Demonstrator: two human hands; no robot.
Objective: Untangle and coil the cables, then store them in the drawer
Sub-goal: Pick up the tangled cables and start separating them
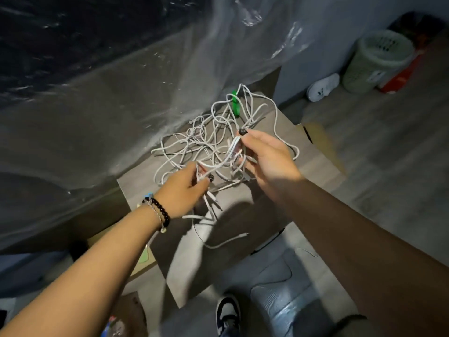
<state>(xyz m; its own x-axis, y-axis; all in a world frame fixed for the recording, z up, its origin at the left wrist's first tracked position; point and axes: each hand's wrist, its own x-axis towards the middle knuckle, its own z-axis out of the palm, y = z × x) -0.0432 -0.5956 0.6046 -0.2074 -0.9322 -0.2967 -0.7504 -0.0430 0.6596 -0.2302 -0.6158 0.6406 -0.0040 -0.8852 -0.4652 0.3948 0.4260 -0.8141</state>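
A tangle of white cables (204,139) lies on a small grey-brown table top (267,205). My left hand (181,190) pinches a few strands at the tangle's near edge, and cable ends hang below its fingers. My right hand (267,159) grips a bunch of strands a little higher, lifting them off the table. One loose cable end (228,240) trails toward the table's near side. No drawer front can be made out.
A green object (235,103) sits behind the tangle. Clear plastic sheeting (121,98) covers the furniture to the left. On the floor at the right stand a pale basket (374,62) and a white shoe (322,87); cardboard (323,144) lies beside the table.
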